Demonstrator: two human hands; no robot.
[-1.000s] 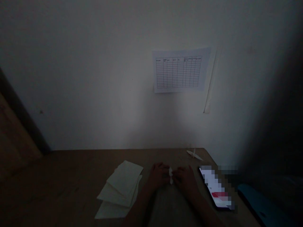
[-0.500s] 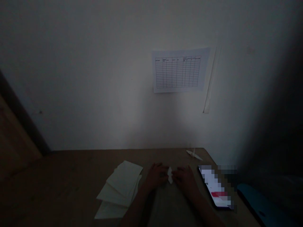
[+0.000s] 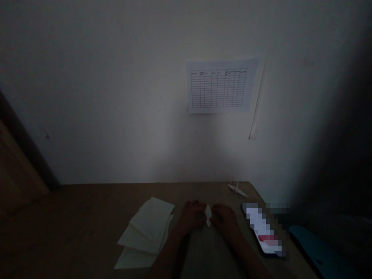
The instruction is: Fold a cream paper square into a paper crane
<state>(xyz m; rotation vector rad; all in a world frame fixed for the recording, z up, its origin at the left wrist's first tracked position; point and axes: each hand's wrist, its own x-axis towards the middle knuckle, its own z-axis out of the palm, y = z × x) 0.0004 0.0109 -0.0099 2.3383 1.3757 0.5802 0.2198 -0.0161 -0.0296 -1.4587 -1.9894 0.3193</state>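
Observation:
A small piece of folded white paper (image 3: 208, 216), narrow and diamond-shaped, lies on the table between my two hands. My left hand (image 3: 193, 215) grips its left edge with curled fingers and thumb. From the other side, my right hand (image 3: 224, 217) pinches the right edge with thumb and fingertips. Farther back to the right rests a folded paper crane (image 3: 237, 190) with pointed wings. Left of my left forearm, several loose sheets of pale paper (image 3: 149, 223) lie in a fanned, overlapping pile. Dim light hides the fine creases.
The brown table (image 3: 95, 217) meets a pale wall. A lit phone (image 3: 263, 232), partly blurred out, lies right of my right hand. Beyond it is a teal object (image 3: 314, 246) at the table's right edge. A printed chart (image 3: 219, 88) hangs on the wall.
My right hand's fingers have curled in a little more beside the folded paper. The paper stays in place between both hands, and the view has shifted very slightly.

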